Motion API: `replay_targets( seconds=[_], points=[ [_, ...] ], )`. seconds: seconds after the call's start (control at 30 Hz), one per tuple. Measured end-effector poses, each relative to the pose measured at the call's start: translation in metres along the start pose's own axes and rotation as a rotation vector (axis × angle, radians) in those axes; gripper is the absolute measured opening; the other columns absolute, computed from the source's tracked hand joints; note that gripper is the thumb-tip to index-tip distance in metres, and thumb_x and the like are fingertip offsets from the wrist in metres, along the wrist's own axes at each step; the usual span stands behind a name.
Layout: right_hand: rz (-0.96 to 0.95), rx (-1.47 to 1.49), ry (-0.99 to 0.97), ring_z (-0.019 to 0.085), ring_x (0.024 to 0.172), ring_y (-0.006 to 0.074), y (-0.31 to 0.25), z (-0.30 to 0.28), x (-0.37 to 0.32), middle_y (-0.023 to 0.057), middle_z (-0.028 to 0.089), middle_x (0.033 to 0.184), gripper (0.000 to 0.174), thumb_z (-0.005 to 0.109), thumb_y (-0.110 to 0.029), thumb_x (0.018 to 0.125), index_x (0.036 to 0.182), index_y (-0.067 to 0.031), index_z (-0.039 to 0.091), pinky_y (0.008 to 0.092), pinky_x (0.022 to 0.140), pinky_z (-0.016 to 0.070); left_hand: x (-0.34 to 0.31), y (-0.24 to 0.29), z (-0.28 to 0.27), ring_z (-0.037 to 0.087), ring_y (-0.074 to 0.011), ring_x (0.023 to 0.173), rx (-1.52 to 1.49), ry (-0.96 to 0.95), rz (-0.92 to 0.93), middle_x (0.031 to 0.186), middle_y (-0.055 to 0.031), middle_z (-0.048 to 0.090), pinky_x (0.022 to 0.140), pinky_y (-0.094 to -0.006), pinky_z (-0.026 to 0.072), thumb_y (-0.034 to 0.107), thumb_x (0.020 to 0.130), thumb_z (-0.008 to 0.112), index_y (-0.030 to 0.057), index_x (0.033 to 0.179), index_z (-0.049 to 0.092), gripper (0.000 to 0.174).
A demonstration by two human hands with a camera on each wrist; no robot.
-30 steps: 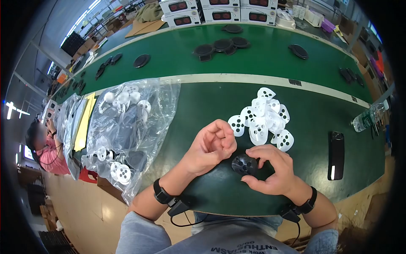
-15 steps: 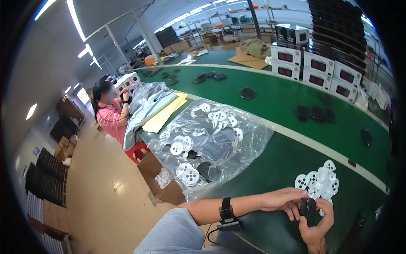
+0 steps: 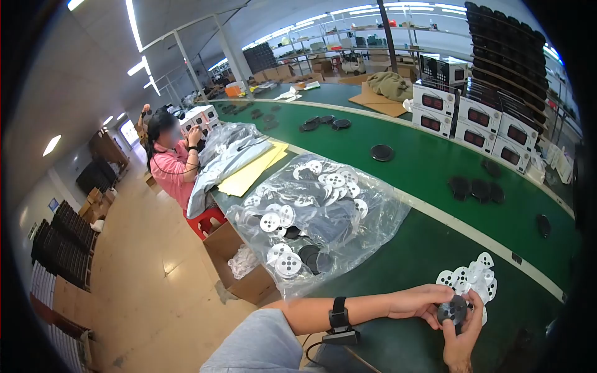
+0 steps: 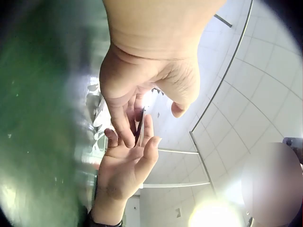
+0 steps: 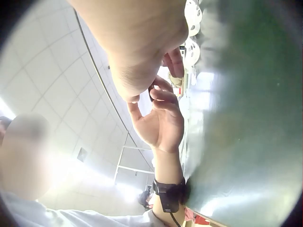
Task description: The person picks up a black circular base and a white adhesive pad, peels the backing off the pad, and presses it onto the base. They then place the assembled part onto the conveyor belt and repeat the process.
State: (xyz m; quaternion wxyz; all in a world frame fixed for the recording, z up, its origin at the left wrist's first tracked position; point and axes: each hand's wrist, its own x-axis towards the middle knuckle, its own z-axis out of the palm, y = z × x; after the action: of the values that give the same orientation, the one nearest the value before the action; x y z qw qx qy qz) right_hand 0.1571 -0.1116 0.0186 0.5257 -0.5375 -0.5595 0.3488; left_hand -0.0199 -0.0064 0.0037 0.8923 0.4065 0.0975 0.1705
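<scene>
One dark disc [image 3: 453,311] sits between both my hands, just off the tips of my left forearm's reach line and right in my right hand's grasp. My right hand [image 3: 466,331] pinches it from the right, thumb on the near face, fingers round the far rim. My left hand [image 3: 415,303] curls its fingers at the disc's left edge; whether that thumb presses too, can't tell. Disc is round, so no long axis; face tilts up toward my head, edge-on in both wrist views. Neither hand is clearly nearer, both touch it. Just beyond my fingers: a heap of white pieces with holes [image 3: 477,273], partly hidden by my right hand. Left of my hands, past the left forearm: clear plastic bag [image 3: 388,219] with more white pieces inside. Farther out ahead: more black discs [image 3: 382,152] on the green bench [image 3: 423,169]. Nearest obstruction looks to be my own overlapping fingers.
</scene>
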Motion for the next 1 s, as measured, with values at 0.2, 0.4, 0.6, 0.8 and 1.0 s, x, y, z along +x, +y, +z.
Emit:
replay_targets(
  seconds=[0.2, 0.4, 0.6, 0.8, 1.0],
  points=[
    [0.162, 0.247, -0.073, 0.065, 0.079, 0.0170, 0.009, -0.001, 0.004, 0.0101, 0.060, 0.101, 0.030, 0.049, -0.006, 0.094, 0.123, -0.0044, 0.040, 0.0240, 0.054, 0.0522, -0.001, 0.003, 0.002, 0.064, -0.0100, 0.081, 0.172, 0.064, -0.020, 0.101, -0.0048, 0.064, 0.066, -0.0225, 0.0562, 0.039, 0.102, 0.054, 0.0054, 0.124, 0.055, 0.040],
    [0.463, 0.662, -0.138, 0.068, 0.074, 0.0234, 0.004, -0.001, 0.011, 0.0146, 0.064, 0.100, 0.020, 0.042, -0.024, 0.102, 0.109, -0.0061, 0.043, 0.0315, 0.057, 0.0564, -0.004, 0.006, 0.011, 0.061, -0.0078, 0.072, 0.434, 0.124, -0.015, 0.081, -0.0030, 0.064, 0.058, -0.0216, 0.0495, 0.034, 0.104, 0.052, 0.0034, 0.103, 0.060, 0.031],
    [0.593, 0.712, -0.200, 0.067, 0.074, 0.0239, 0.005, -0.007, 0.015, 0.0151, 0.068, 0.096, 0.040, 0.041, -0.037, 0.102, 0.111, -0.0012, 0.055, 0.0320, 0.057, 0.0558, 0.001, -0.005, 0.010, 0.057, -0.0086, 0.075, 0.475, 0.014, 0.187, 0.086, -0.0020, 0.060, 0.069, -0.0247, 0.0487, 0.024, 0.102, 0.057, 0.0001, 0.110, 0.058, 0.025],
    [0.702, 0.714, -0.208, 0.067, 0.074, 0.0244, 0.013, -0.008, 0.014, 0.0145, 0.068, 0.098, 0.048, 0.039, -0.043, 0.100, 0.115, -0.0011, 0.057, 0.0344, 0.058, 0.0565, -0.004, -0.008, 0.015, 0.058, -0.0170, 0.089, 0.764, 0.122, 0.244, 0.102, -0.0096, 0.058, 0.079, -0.0309, 0.0488, 0.022, 0.096, 0.064, -0.0014, 0.119, 0.055, 0.033],
    [0.758, 0.756, -0.318, 0.066, 0.074, 0.0282, 0.025, -0.009, 0.008, 0.0165, 0.067, 0.102, 0.051, 0.037, -0.045, 0.099, 0.126, -0.0048, 0.052, 0.0379, 0.060, 0.0568, -0.005, -0.009, 0.014, 0.057, -0.0212, 0.091, 0.883, 0.134, 0.235, 0.107, -0.0124, 0.056, 0.080, -0.0325, 0.0470, 0.025, 0.097, 0.061, 0.0008, 0.119, 0.056, 0.032]
  ],
)
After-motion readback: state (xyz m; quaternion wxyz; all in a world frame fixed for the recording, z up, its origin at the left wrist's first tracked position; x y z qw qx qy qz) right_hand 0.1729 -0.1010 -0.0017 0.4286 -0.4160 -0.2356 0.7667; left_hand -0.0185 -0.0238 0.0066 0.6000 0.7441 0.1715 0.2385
